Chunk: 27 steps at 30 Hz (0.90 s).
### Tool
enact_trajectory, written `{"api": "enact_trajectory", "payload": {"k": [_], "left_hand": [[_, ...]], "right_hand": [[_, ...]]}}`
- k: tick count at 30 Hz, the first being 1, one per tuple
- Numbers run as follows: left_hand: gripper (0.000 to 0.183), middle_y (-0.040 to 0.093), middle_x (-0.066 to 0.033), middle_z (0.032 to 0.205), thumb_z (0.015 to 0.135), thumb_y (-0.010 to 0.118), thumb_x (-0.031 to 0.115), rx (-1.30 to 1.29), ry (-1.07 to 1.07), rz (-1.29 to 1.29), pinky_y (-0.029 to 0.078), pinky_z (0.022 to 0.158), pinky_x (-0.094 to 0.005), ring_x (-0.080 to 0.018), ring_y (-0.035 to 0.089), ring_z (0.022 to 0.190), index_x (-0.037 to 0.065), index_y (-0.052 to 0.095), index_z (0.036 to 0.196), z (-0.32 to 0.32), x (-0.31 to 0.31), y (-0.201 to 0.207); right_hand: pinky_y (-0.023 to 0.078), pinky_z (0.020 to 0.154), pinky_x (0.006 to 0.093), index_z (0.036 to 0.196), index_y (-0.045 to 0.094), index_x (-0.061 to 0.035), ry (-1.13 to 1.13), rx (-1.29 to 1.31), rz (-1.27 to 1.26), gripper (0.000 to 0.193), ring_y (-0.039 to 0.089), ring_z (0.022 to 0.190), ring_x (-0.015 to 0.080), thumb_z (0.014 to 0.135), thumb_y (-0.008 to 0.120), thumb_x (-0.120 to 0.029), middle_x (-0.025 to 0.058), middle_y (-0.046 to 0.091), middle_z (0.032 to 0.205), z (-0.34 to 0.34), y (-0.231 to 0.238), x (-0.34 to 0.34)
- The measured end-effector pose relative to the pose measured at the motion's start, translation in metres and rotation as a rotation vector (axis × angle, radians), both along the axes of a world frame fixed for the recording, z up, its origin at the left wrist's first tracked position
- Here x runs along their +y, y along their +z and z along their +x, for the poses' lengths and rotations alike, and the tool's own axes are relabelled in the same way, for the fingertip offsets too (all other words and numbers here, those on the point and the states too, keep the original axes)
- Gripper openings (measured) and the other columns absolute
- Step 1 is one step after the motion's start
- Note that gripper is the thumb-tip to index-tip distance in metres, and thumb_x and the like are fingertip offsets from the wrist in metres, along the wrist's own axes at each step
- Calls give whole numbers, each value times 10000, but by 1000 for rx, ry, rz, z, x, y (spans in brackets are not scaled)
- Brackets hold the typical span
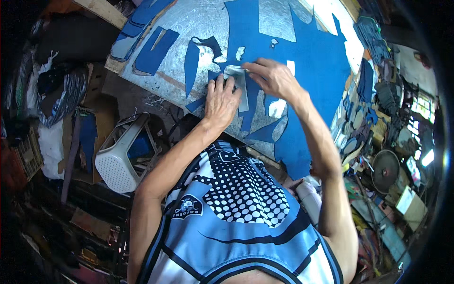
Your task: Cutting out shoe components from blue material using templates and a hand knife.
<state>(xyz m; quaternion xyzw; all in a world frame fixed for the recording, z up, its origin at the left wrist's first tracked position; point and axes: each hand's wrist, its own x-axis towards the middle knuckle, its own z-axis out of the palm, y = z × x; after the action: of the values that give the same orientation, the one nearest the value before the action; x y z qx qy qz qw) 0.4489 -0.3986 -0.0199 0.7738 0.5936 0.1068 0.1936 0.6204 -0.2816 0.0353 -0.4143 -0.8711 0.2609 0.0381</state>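
My left hand (pixel 221 100) lies on the worktable with its fingers spread. Its fingertips press at the edge of a pale, curved pattern piece (pixel 233 71). My right hand (pixel 274 78) is closed in a pinch just right of that piece, its fingertips touching the piece's right end. What sits in the pinch is too small to make out. Beneath my hands spreads a large blue sheet of material (pixel 312 61) with openings cut in it. A narrow pale strip (pixel 243 97) runs down between the hands. Cut blue pieces (pixel 191 66) lie left of them.
The metal-topped worktable (pixel 189 23) holds more blue pieces (pixel 157 49) toward its left edge. A white plastic stool (pixel 118 165) lies tipped on the floor at left. Beside it are bags and cardboard. Heaped scraps (pixel 352 109) and a round fan-like object (pixel 385 171) stand at right.
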Motion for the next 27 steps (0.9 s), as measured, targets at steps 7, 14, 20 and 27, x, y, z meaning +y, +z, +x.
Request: {"api": "enact_trajectory", "payload": {"k": [7,14,20,27], "left_hand": [[294,552,-151,1283,845,721,265,-23,27,-56,355,1027,-516,-372,452,1268,121,704,1101,-13,-2,11],[305,548,-159,1291,841,724,269,-42,-47,-157,351,1039,-518,-370,456,1282,115,699,1104,-31,-3,32],[300,544,-187,1266,832,734,253,-22,-106,-173,359,1036,-510,-372,459,1296,95,688,1082,-34,1,32],[370,492,-248,1351,830,740,241,-72,-90,-179,396,1026,-478,-385,462,1308,68,637,1141,-36,5,38]], "right_hand": [[531,844,406,1116,723,-200,667,-171,81,223,652,976,232,922,638,-269,27,697,1005,-55,-16,64],[456,920,385,1113,744,-190,744,-199,84,235,616,1028,195,928,601,-218,-2,701,1076,-73,-19,67],[448,1004,386,1145,730,-278,680,-309,122,247,613,1098,192,936,600,-253,-20,678,1152,-73,-12,61],[452,1003,404,1115,751,-246,582,-268,63,244,613,1081,204,940,583,-222,-13,671,1191,-65,-18,55]]}}
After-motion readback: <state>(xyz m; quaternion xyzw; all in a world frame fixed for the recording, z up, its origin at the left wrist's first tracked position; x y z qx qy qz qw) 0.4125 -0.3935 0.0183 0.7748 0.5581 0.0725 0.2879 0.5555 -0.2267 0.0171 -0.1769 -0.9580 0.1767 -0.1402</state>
